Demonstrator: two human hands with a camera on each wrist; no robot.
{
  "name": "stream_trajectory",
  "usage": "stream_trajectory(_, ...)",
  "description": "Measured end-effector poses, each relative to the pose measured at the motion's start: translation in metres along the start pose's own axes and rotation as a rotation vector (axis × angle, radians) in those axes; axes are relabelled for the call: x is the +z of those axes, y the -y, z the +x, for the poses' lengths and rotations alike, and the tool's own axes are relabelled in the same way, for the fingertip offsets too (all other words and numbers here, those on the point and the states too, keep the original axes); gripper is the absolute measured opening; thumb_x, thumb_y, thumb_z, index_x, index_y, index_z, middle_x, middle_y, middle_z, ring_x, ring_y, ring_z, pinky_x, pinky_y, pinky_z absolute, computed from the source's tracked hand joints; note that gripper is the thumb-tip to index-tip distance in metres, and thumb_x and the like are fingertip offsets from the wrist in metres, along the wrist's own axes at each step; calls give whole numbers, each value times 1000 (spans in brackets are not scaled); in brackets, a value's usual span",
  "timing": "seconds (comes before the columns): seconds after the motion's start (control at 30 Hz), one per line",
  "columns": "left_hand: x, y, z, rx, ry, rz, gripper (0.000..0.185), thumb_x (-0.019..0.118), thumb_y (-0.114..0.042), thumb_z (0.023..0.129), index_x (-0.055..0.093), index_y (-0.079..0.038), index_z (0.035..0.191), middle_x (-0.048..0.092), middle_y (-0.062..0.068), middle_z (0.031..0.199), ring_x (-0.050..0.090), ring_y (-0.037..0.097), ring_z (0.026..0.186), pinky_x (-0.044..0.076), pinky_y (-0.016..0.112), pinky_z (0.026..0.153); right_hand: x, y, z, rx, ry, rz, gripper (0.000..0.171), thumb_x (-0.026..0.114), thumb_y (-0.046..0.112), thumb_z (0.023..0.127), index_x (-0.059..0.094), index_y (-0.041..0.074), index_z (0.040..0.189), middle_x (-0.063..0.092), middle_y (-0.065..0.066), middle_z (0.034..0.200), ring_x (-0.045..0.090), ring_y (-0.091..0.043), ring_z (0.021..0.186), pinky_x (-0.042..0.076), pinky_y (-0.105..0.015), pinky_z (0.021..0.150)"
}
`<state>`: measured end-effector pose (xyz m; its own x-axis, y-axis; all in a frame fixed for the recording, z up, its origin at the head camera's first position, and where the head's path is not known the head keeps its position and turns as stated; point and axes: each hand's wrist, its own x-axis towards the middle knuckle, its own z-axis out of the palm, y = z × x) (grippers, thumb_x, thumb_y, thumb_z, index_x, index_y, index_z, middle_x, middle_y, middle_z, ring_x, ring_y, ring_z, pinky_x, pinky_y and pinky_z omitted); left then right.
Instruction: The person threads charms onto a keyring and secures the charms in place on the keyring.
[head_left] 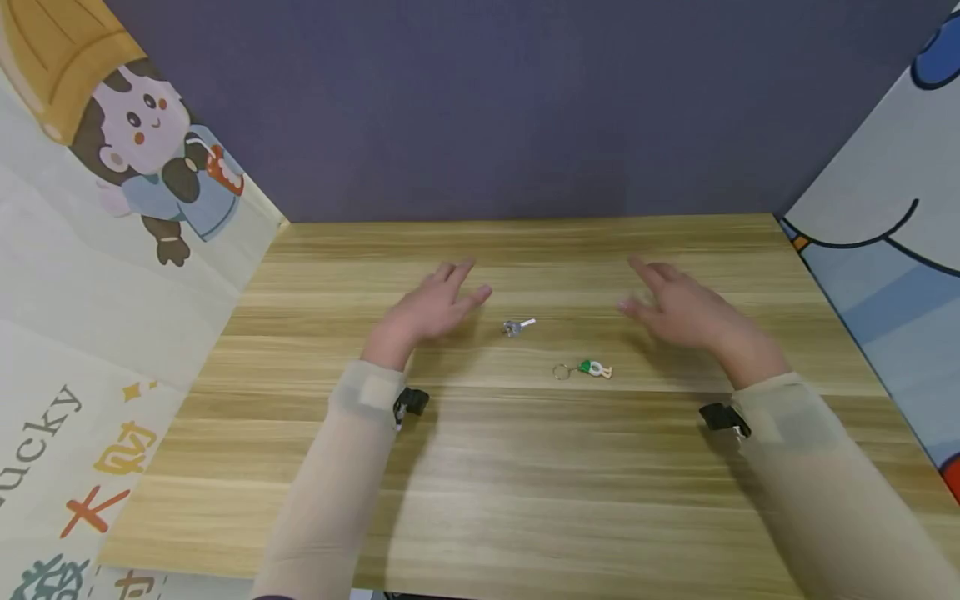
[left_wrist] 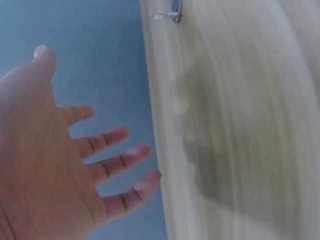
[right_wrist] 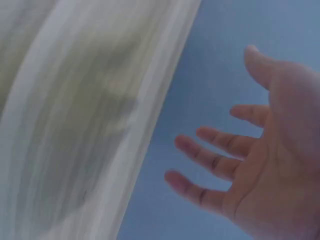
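Note:
Two small things lie on the wooden table (head_left: 480, 483) in the head view. One is a small silver key (head_left: 519, 327), near the middle. Closer to the front and further right is a keychain (head_left: 595, 368) with a green and white figure and a metal ring. My left hand (head_left: 431, 310) hovers left of the key, fingers spread and holding nothing. To the right of both things, my right hand (head_left: 682, 308) is above the table, slightly blurred, its fingers also apart and its palm bare. In the left wrist view, part of the key (left_wrist: 172, 14) shows at the top edge.
A dark blue-grey panel (head_left: 480, 108) rises along the table's far edge. At the left hangs a white sheet (head_left: 75, 325) with a cartoon figure and lettering; another printed sheet (head_left: 885, 300) borders the right side. Both forearms wear light sleeves with small black wrist cameras.

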<state>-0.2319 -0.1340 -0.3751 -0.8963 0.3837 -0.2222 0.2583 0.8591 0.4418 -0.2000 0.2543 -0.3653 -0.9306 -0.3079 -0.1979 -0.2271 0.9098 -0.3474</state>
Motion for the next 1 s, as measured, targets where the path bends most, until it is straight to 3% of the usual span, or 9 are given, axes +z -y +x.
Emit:
stream_trajectory(0.1, 6, -3, 3, 64, 41, -52, 87, 39, -71, 107, 12, -21, 173, 33, 22, 170, 39, 39, 156, 35, 58, 128, 4, 4, -3, -43, 10, 24, 87, 51, 59, 108, 13, 12, 172, 24, -37, 168, 34, -63, 148, 34, -79, 115)
stream_trajectory(0.2, 14, -7, 8, 130, 102, -98, 84, 55, -56, 108, 19, -14, 171, 57, 19, 147, 60, 31, 130, 48, 52, 116, 11, 7, -8, -84, 20, 57, 84, 56, 56, 108, 22, 11, 170, 34, -34, 163, 48, -56, 140, 43, -75, 110)
stream_trajectory(0.27, 20, -8, 11, 167, 133, -97, 82, 62, -49, 107, 24, -10, 169, 64, 13, 127, 63, 25, 109, 54, 46, 105, 17, 9, -11, -109, 33, 87, 82, 58, 55, 107, 27, 11, 169, 41, -30, 159, 56, -50, 136, 48, -70, 108)
stream_trajectory(0.37, 28, -8, 17, 197, 148, -86, 80, 65, -47, 106, 30, -9, 167, 66, 8, 114, 60, 20, 94, 55, 41, 95, 25, 12, -16, -151, 49, 127, 77, 61, 51, 107, 33, 11, 166, 50, -24, 152, 63, -42, 128, 54, -63, 102)
stream_trajectory(0.63, 42, -8, 27, 216, 109, -103, 71, 73, -44, 101, 46, -12, 158, 72, 1, 109, 68, 16, 97, 58, 37, 94, 46, 16, -20, -271, 14, 149, 66, 75, 38, 100, 53, 5, 153, 67, -16, 130, 68, -27, 110, 60, -50, 95)
stream_trajectory(1.0, 47, -13, 33, 252, 147, -61, 48, 82, -32, 96, 63, -13, 135, 67, 1, 102, 63, 16, 92, 56, 33, 87, 71, 27, -15, -364, 36, 122, 52, 79, 34, 98, 65, 10, 142, 67, -2, 117, 61, -14, 98, 55, -37, 87)
